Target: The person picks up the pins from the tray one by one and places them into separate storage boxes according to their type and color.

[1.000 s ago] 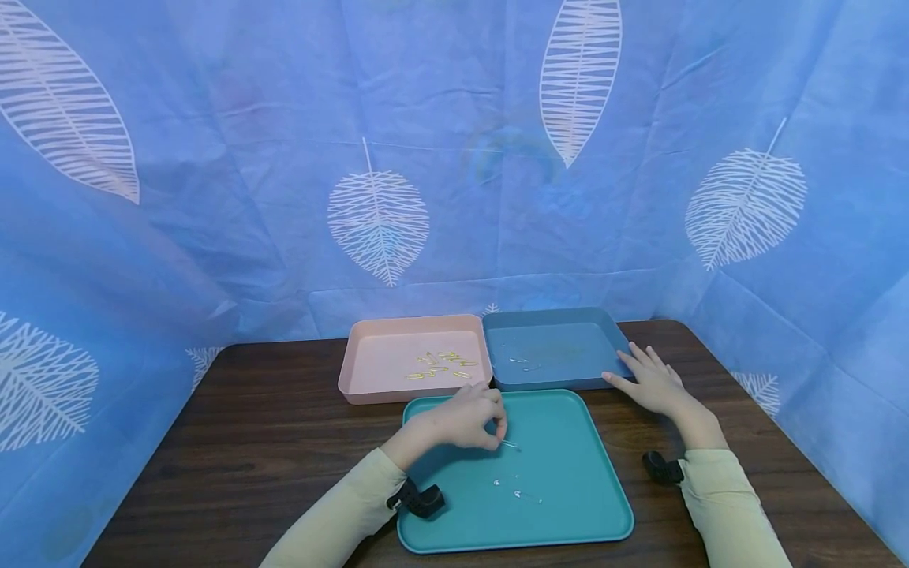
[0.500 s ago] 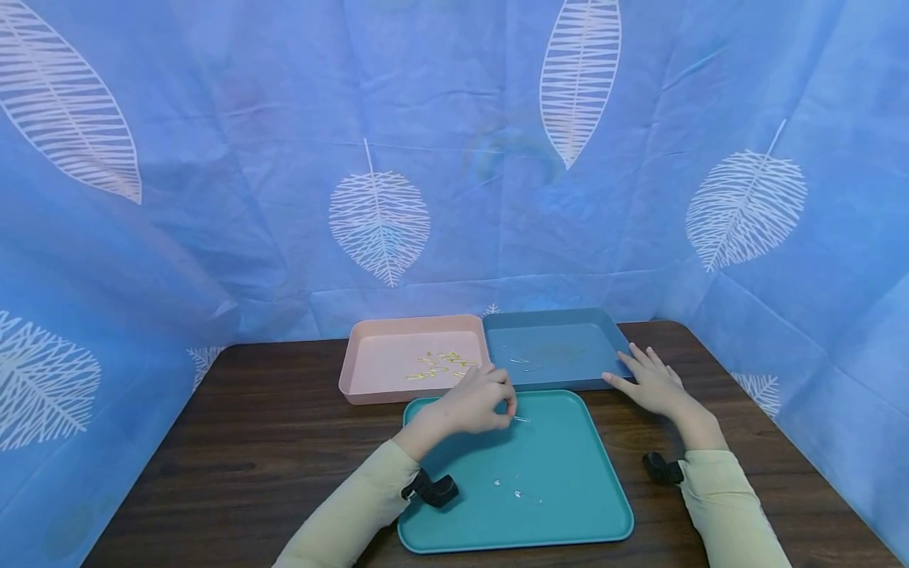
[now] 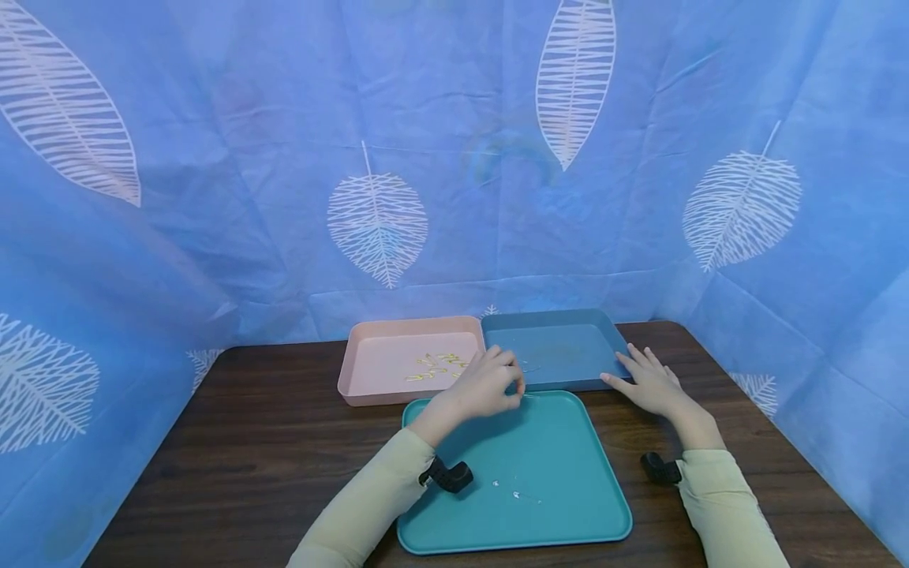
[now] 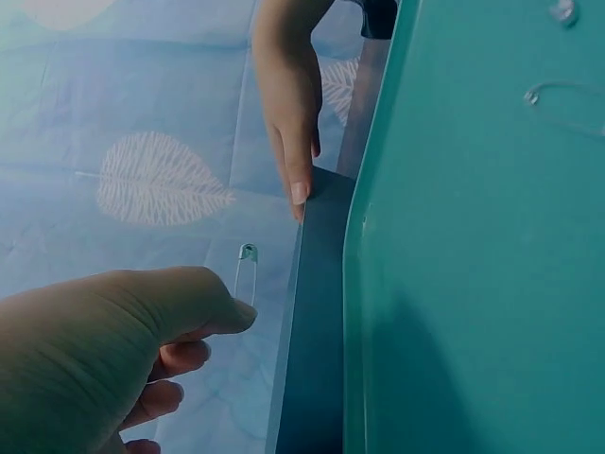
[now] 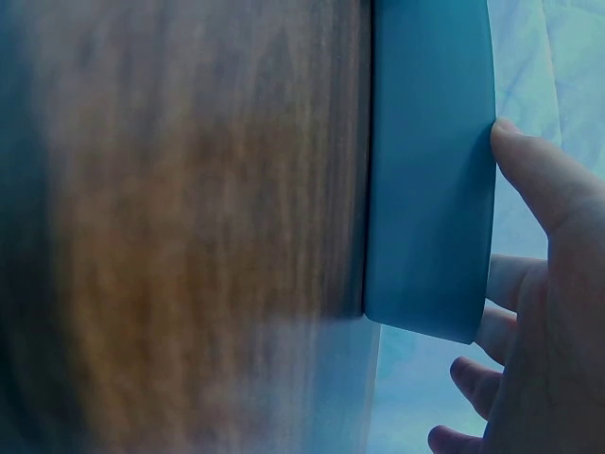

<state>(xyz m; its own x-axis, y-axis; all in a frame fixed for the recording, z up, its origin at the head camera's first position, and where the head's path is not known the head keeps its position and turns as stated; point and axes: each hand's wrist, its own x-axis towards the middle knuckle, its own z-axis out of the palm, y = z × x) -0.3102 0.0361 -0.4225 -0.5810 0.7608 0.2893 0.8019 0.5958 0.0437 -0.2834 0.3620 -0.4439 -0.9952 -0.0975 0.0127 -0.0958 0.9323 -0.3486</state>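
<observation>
Pinching a safety pin in our left hand above three trays.
Our right hand lies flat, touching the blue tray on a dark wood table; leaf-print curtains surround us.

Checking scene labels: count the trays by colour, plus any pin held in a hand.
pink tray: 1
blue tray: 1
teal tray: 1
safety pin, pinched by the left hand: 1
Total: 4
</observation>
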